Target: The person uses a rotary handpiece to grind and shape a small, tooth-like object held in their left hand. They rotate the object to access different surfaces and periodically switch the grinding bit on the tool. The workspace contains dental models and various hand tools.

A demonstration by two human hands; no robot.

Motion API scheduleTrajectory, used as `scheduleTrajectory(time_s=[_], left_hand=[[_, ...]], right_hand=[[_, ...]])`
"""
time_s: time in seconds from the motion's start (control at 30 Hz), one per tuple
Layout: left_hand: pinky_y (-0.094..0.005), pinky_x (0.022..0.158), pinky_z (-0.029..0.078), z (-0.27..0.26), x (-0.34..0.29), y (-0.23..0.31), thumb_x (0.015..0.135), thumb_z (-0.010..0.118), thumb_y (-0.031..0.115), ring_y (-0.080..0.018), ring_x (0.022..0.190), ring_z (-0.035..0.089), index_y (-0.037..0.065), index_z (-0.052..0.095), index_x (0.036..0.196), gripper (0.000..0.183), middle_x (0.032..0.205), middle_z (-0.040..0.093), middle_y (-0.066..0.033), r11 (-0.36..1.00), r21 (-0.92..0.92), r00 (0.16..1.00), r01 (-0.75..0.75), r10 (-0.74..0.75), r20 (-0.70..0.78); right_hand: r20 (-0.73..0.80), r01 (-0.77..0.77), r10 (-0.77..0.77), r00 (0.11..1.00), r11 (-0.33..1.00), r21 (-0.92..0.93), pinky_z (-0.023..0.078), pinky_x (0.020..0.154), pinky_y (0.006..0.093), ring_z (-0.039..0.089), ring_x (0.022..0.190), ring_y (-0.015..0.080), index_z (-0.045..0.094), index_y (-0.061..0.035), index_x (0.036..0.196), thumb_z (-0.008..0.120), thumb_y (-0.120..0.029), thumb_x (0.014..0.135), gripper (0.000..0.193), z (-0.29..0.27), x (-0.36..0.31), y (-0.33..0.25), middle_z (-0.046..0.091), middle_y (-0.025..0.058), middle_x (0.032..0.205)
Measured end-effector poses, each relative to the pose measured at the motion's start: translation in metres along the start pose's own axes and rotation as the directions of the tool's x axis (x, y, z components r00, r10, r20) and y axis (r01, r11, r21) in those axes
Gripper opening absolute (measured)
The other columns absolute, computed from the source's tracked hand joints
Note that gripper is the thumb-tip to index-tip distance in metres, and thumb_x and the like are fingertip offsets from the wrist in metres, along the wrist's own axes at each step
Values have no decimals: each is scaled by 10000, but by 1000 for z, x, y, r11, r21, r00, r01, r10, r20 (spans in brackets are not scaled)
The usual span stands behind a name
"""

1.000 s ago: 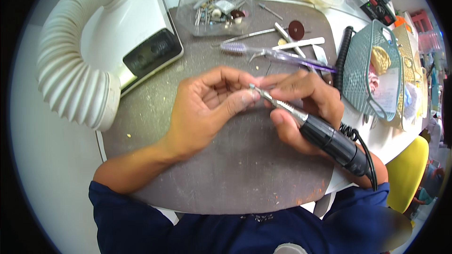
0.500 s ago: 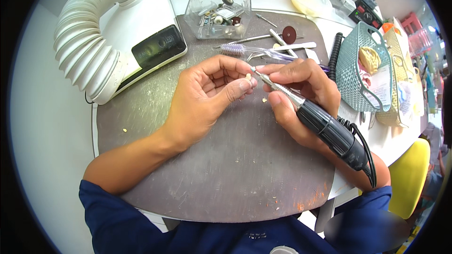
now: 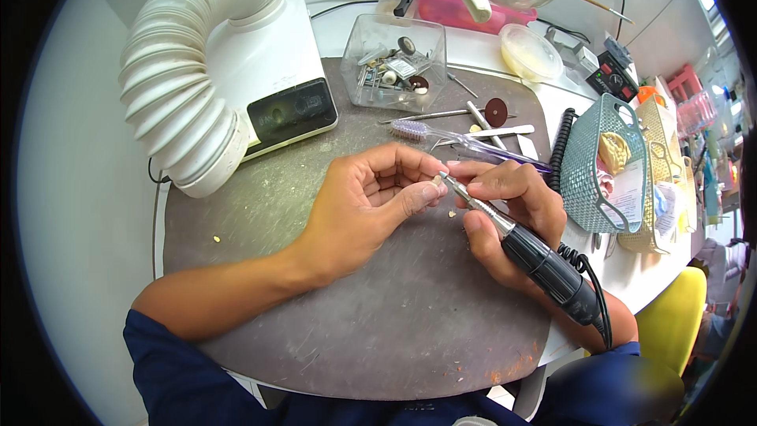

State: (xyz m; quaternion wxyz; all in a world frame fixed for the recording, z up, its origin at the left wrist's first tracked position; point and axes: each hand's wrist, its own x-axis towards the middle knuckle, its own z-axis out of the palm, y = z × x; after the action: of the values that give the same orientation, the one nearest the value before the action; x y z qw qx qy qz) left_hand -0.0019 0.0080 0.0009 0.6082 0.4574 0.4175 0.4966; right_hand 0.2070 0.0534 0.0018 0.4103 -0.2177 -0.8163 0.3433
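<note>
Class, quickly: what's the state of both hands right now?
Left hand: closed, pinching a small cream piece.
Right hand: closed, holding a black-and-silver rotary handpiece.

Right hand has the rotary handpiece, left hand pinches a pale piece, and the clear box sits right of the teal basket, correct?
No: the head view shows the clear box left of the teal basket. The right hand has the rotary handpiece, and the left hand the pale piece.

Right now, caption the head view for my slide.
Above a grey-brown board, the right hand holds a rotary handpiece close to a small pale piece pinched in the left hand.
</note>
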Motion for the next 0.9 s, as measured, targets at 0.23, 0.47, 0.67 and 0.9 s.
scheduleTrajectory(time_s=[0.23,0.47,0.67,0.9], left_hand=[[-265,864,517,1,0,1,943,663,78,-104,985,632,-5,629,1119,198,1066,674,-74,1000,-31,1000,5,-5,-4],[-258,871,520,-1,1,2,947,659,78,-97,980,628,-6,627,1122,197,1067,665,-68,1000,-18,1000,-6,6,12],[-260,885,521,-1,0,1,946,659,76,-96,994,624,-5,625,1123,198,1089,658,-69,1000,-27,1000,-1,2,15],[-259,887,519,-2,0,1,942,664,77,-97,1000,622,0,626,1121,199,1085,660,-63,1000,-9,1000,2,-2,13]], right_hand=[[-5,21,-21,1000,1000,13,531,851,361,686,1031,309,552,13,1013,665,-58,852,209,1,2,3,663,146,877],[13,44,-44,999,999,2,543,844,363,686,1030,304,564,20,996,671,-41,841,197,1,2,3,664,151,902],[23,-4,4,1000,1000,11,545,851,362,680,1050,309,566,25,994,666,-27,837,193,-1,2,2,672,159,925],[21,28,-28,999,999,16,531,877,370,681,1046,304,565,23,995,659,-29,845,184,1,3,3,674,148,895]])
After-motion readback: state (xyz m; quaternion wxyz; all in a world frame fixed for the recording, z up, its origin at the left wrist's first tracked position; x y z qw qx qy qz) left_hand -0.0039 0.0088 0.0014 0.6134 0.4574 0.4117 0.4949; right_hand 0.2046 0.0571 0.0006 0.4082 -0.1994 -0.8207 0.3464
